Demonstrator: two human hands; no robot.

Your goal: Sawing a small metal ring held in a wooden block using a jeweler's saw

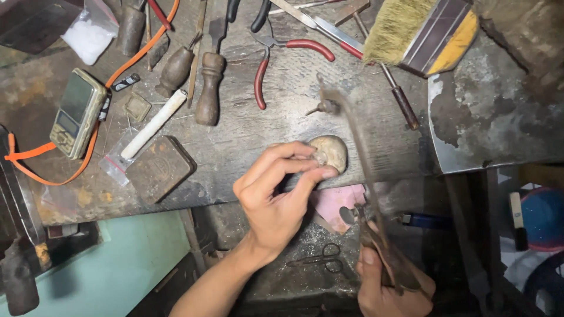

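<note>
Worn grey wooden workbench (258,132), bearing red-handled pliers (271,58), wooden-handled tools (210,88), small digital pocket scale (76,113), rusty square tin (160,168), straw-bristled brush (420,32).

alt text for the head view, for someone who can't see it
Seen from above, a left hand pinches a small pale shell-like piece against the edge of a worn workbench, while the right hand grips a blurred saw frame beside it. Red-handled pliers, wooden-handled tools, a brush and a pocket scale lie behind.

Bare worn wooden bench top (258,132) lies open left of the left hand (273,196), hemmed by red-handled pliers (276,58) above and a flat rusty tin (158,169) leftward.
</note>
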